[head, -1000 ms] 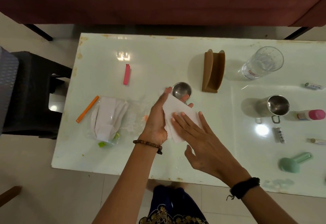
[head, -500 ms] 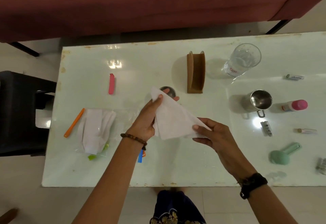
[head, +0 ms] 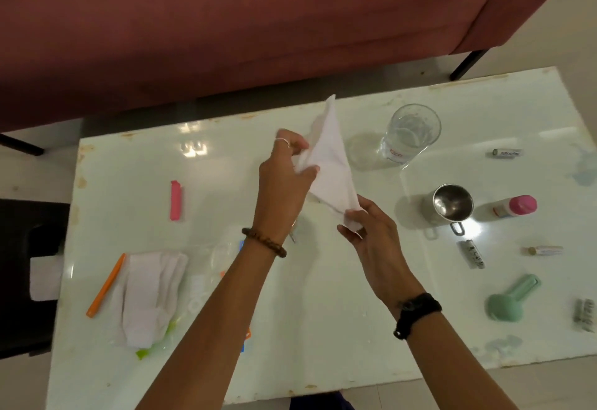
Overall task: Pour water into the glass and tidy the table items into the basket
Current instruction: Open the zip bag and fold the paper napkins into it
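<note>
Standing over a glossy white tabletop, a person holds a white paper napkin up in the air with both hands. The right hand, nearer the viewer, pinches the napkin's lower corner between thumb and curled fingers. The left hand, a little farther out, grips the napkin's left edge with thumb and fingertips, so the sheet stretches into a tall triangle pointing away.

On the near left lie a stack of folded white napkins in a clear plastic bag and an orange pen just beside it. On the near right sit a mint green plastic scoop and several small tubes. Farther out stand a shiny steel cup with a handle, a small white bottle with a pink cap lying on its side, and a pink clip to the left.

At the far side stands the clear drinking glass, which appears to hold some water already. No basket is in view. A dark red sofa lies beyond the tabletop.

The risk, as I judge it: the napkin hangs near the glass, so a wide sweep could tip it and spill water. The thin paper could also tear if pulled too taut.
</note>
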